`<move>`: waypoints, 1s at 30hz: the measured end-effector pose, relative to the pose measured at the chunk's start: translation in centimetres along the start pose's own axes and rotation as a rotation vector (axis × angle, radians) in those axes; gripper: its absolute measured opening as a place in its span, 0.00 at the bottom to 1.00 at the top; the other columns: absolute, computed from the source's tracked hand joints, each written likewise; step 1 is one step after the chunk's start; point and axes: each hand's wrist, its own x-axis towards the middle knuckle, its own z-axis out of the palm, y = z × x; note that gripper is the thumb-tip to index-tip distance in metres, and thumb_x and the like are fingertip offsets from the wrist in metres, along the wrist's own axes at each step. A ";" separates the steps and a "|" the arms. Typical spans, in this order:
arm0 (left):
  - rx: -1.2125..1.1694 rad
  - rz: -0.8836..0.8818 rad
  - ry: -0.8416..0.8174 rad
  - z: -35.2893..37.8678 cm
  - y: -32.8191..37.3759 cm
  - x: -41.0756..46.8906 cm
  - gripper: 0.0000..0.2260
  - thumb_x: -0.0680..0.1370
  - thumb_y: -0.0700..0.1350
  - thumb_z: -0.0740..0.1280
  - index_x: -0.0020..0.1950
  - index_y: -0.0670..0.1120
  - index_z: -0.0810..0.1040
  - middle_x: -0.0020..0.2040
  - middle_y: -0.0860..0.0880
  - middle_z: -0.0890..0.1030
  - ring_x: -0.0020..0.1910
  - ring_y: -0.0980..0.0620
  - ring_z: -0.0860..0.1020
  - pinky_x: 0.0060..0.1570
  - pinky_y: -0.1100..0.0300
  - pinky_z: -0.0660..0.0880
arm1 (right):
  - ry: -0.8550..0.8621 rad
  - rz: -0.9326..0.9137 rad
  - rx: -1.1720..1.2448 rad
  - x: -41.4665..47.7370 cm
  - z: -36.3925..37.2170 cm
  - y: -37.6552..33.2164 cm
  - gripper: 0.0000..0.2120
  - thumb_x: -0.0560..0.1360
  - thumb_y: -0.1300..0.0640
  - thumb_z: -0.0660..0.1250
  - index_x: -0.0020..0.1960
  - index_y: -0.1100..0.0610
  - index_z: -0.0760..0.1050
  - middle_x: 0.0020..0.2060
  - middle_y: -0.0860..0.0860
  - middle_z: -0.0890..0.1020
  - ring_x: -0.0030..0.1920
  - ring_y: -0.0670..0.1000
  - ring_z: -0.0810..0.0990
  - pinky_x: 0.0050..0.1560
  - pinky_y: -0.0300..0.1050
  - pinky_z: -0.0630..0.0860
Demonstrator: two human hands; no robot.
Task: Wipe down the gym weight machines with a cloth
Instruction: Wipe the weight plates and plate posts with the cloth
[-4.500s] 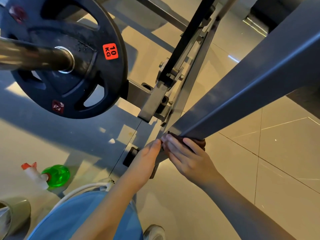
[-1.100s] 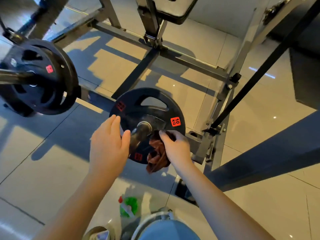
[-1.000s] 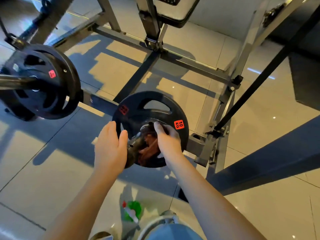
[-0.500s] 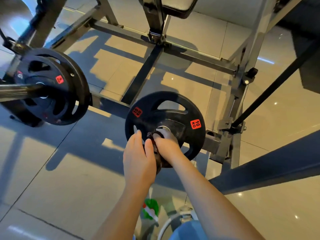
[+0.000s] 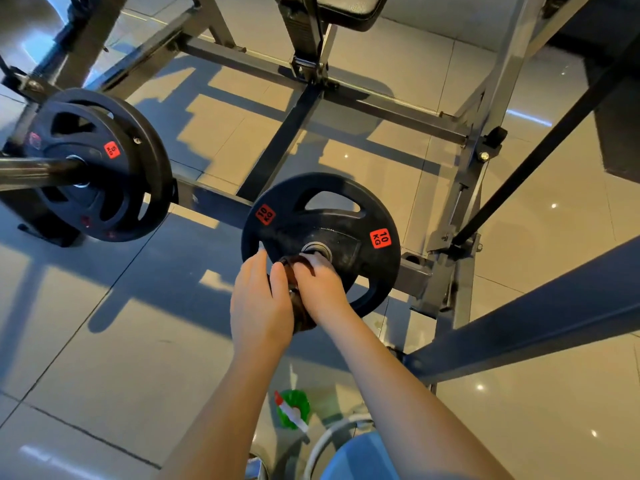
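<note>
From my head view, the cloth (image 5: 302,318) is a dark brown wad bunched round the short stub of bar that pokes out of the hub of the near weight plate (image 5: 349,233), the black one with orange 10 KG labels. My right hand (image 5: 320,291) is clamped over the cloth from the right. Its fingers (image 5: 311,263) curl across the top fold just below the steel ring of the hub, so the cloth sits under the palm and shows at both ends of the hand. My left hand (image 5: 259,306) lies against the cloth's left side with the thumb (image 5: 278,280) pressed on it. Its fingertips reach the face of the plate, and I cannot tell whether they wrap underneath. A second plate (image 5: 104,188) hangs on a bar (image 5: 31,173) to the far left. A green spray bottle (image 5: 294,407) lies on the tiled floor (image 5: 104,358) between my forearms.
</note>
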 end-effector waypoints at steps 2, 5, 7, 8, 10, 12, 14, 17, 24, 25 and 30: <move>-0.006 0.011 0.000 0.0 0.1 0.0 0.26 0.80 0.56 0.48 0.75 0.48 0.61 0.70 0.49 0.69 0.69 0.52 0.67 0.67 0.56 0.64 | -0.007 -0.003 0.030 -0.5 -0.1 0.0 0.17 0.80 0.51 0.57 0.66 0.51 0.73 0.68 0.53 0.70 0.66 0.55 0.70 0.68 0.57 0.69; -0.031 0.007 -0.015 0.0 0.1 0.0 0.29 0.77 0.59 0.45 0.75 0.49 0.62 0.71 0.50 0.69 0.70 0.53 0.66 0.70 0.52 0.64 | -0.028 0.017 0.121 -2.1 -0.2 0.1 0.16 0.80 0.53 0.58 0.67 0.49 0.73 0.71 0.49 0.66 0.68 0.53 0.69 0.70 0.54 0.68; -0.034 0.022 -0.030 0.0 -0.1 0.0 0.29 0.77 0.59 0.45 0.74 0.49 0.63 0.71 0.50 0.69 0.70 0.53 0.66 0.70 0.51 0.65 | -0.002 0.031 0.154 -2.7 -0.1 0.1 0.16 0.80 0.53 0.58 0.67 0.49 0.73 0.72 0.49 0.64 0.67 0.53 0.69 0.69 0.53 0.69; -0.034 0.040 -0.039 0.0 -0.2 0.1 0.29 0.77 0.60 0.44 0.73 0.49 0.64 0.70 0.50 0.69 0.69 0.52 0.67 0.70 0.49 0.65 | 0.021 0.041 0.152 -2.6 0.0 0.0 0.15 0.80 0.53 0.59 0.65 0.48 0.74 0.72 0.49 0.64 0.67 0.54 0.70 0.68 0.53 0.70; -0.042 0.069 -0.051 0.1 -0.4 0.3 0.30 0.76 0.61 0.44 0.72 0.48 0.66 0.69 0.49 0.70 0.68 0.52 0.68 0.68 0.47 0.67 | 0.058 0.078 0.094 -1.8 0.3 -0.7 0.15 0.79 0.51 0.61 0.64 0.46 0.75 0.73 0.50 0.64 0.67 0.54 0.69 0.68 0.52 0.69; -0.032 0.085 -0.068 0.0 -0.4 0.4 0.29 0.77 0.60 0.44 0.74 0.49 0.63 0.72 0.50 0.67 0.71 0.52 0.65 0.70 0.47 0.65 | 0.062 0.121 0.015 -1.0 0.2 -1.7 0.15 0.79 0.51 0.61 0.66 0.46 0.73 0.70 0.50 0.68 0.66 0.54 0.69 0.67 0.50 0.68; 0.000 0.086 -0.081 0.0 -0.2 0.3 0.28 0.79 0.57 0.46 0.76 0.48 0.60 0.75 0.50 0.63 0.73 0.53 0.61 0.72 0.47 0.61 | 0.066 0.138 0.004 -1.1 0.0 -2.2 0.15 0.79 0.52 0.62 0.65 0.46 0.74 0.65 0.51 0.74 0.63 0.53 0.73 0.67 0.52 0.69; 0.014 0.075 -0.110 -0.4 0.1 0.3 0.25 0.82 0.54 0.48 0.77 0.46 0.57 0.76 0.48 0.61 0.75 0.51 0.59 0.73 0.46 0.58 | 0.109 0.148 0.048 -2.5 0.1 -2.6 0.07 0.78 0.52 0.63 0.52 0.43 0.78 0.53 0.47 0.81 0.55 0.50 0.77 0.58 0.46 0.73; 0.040 -0.042 -0.207 -0.9 0.5 0.5 0.24 0.83 0.54 0.50 0.77 0.46 0.56 0.76 0.48 0.60 0.75 0.48 0.60 0.73 0.45 0.58 | 0.214 0.215 0.119 -3.9 1.0 -3.5 0.07 0.78 0.51 0.64 0.45 0.44 0.80 0.50 0.48 0.83 0.54 0.50 0.79 0.60 0.48 0.74; 0.022 -0.040 -0.244 -1.1 0.6 0.6 0.24 0.83 0.53 0.50 0.77 0.45 0.57 0.76 0.47 0.60 0.74 0.48 0.59 0.73 0.45 0.57 | 0.221 0.221 0.110 -3.7 1.1 -3.7 0.06 0.78 0.51 0.64 0.45 0.45 0.79 0.50 0.49 0.82 0.54 0.51 0.79 0.62 0.50 0.74; 0.027 0.039 -0.386 -2.6 -0.4 1.8 0.22 0.83 0.53 0.50 0.75 0.47 0.61 0.74 0.48 0.65 0.72 0.50 0.64 0.72 0.48 0.59 | 0.234 0.311 0.132 -4.7 1.1 -4.7 0.13 0.82 0.47 0.56 0.44 0.47 0.74 0.50 0.51 0.79 0.55 0.53 0.76 0.62 0.51 0.71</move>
